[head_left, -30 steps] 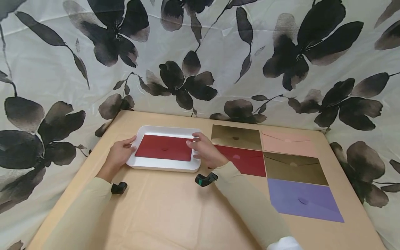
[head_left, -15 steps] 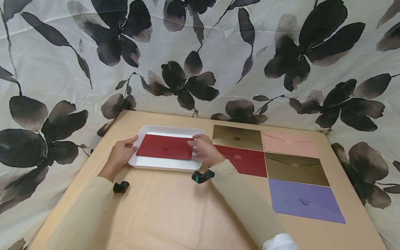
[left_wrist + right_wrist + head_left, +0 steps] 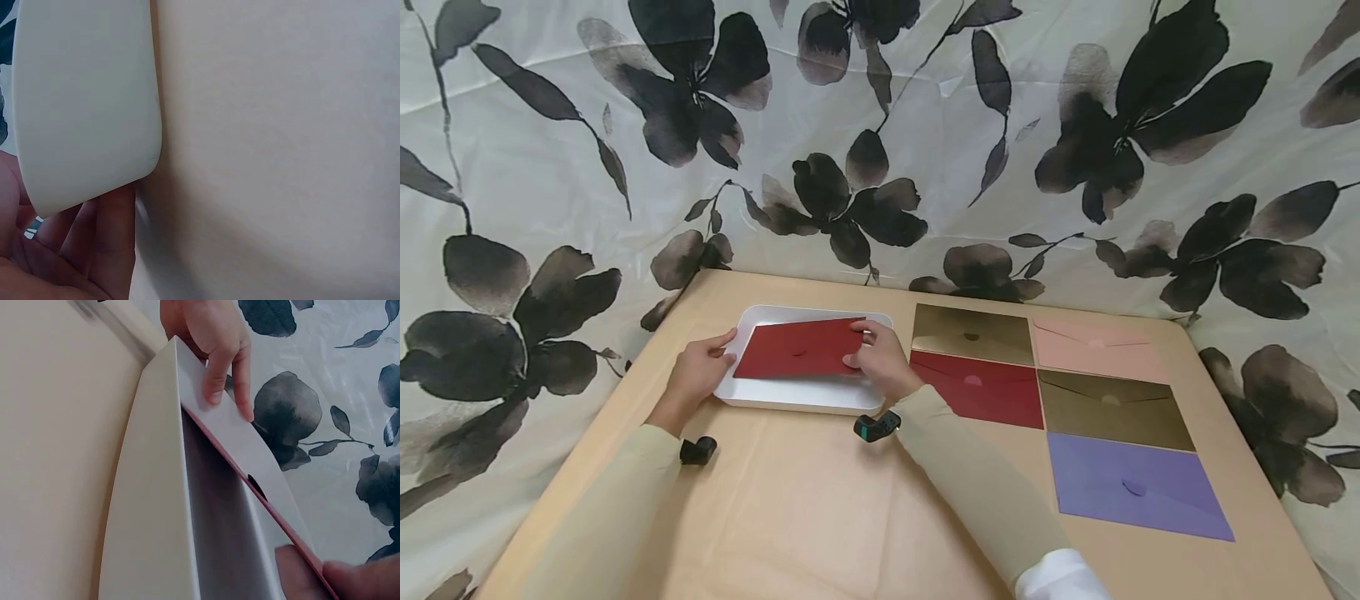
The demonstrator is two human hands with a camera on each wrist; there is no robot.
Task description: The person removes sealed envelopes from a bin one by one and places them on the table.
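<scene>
A white tray (image 3: 797, 392) stands at the back left of the table. My left hand (image 3: 696, 377) grips its left end, thumb over the rim and fingers outside, against the tray's end wall (image 3: 87, 106) in the left wrist view. My right hand (image 3: 883, 360) pinches the right edge of a red envelope (image 3: 797, 350). That edge is raised from the tray's floor, while the left part lies lower, inside the tray. In the right wrist view the envelope (image 3: 240, 472) slants up between thumb and fingers, with a gap under it.
Right of the tray lie a gold envelope (image 3: 970, 333), a pink one (image 3: 1101, 348), a second red envelope (image 3: 981, 390), a second gold envelope (image 3: 1116, 410) and a purple envelope (image 3: 1138, 485). A floral cloth (image 3: 955, 183) hangs behind the table (image 3: 820, 508).
My right hand has closed on the envelope's right edge and lifted it, so the envelope now tilts. The left hand has kept its grip on the tray.
</scene>
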